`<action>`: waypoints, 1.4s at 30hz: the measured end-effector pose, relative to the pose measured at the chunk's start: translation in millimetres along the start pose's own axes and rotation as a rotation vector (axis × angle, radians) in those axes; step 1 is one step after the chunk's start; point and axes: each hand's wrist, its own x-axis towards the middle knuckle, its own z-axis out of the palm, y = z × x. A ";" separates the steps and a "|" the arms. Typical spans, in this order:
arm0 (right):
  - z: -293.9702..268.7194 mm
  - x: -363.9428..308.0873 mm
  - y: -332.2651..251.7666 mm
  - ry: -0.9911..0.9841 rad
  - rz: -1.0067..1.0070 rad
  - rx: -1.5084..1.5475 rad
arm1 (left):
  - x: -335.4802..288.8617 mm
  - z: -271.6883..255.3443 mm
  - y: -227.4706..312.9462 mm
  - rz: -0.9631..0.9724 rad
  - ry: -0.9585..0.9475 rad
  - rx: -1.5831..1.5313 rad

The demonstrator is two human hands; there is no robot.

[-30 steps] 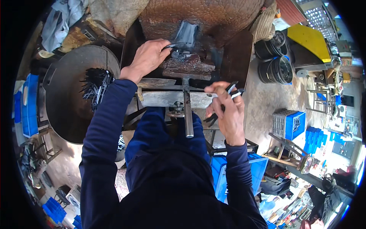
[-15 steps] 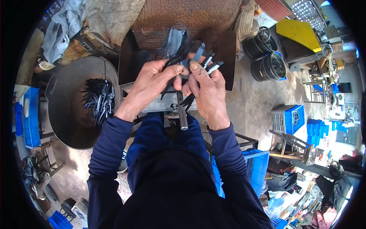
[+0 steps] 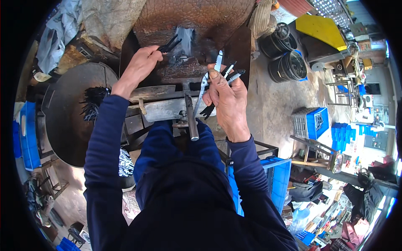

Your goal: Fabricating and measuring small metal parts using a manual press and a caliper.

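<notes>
Left hand (image 3: 140,69) pinched closed on black tool (image 3: 171,44), far and left of metal bar (image 3: 191,117); right hand (image 3: 228,100) curled round several toothed tools (image 3: 218,61), right of bar; round tub (image 3: 63,129) at left holds black pieces (image 3: 93,100).

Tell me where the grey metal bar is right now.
In the head view, the grey metal bar sits just left of centre, between the left hand and right hand, crossing over the pale board, its near end toward the person.
</notes>
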 end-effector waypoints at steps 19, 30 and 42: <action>-29.8 -8.9 11.8 0.087 0.102 -0.030 | 11.1 6.7 -23.3 0.289 -0.181 0.262; -34.3 -27.8 20.2 0.138 0.291 0.282 | 11.8 11.0 -27.2 0.388 -0.048 0.273; -39.4 -33.6 23.6 0.149 0.293 0.426 | -0.5 10.6 3.8 0.551 -0.075 0.720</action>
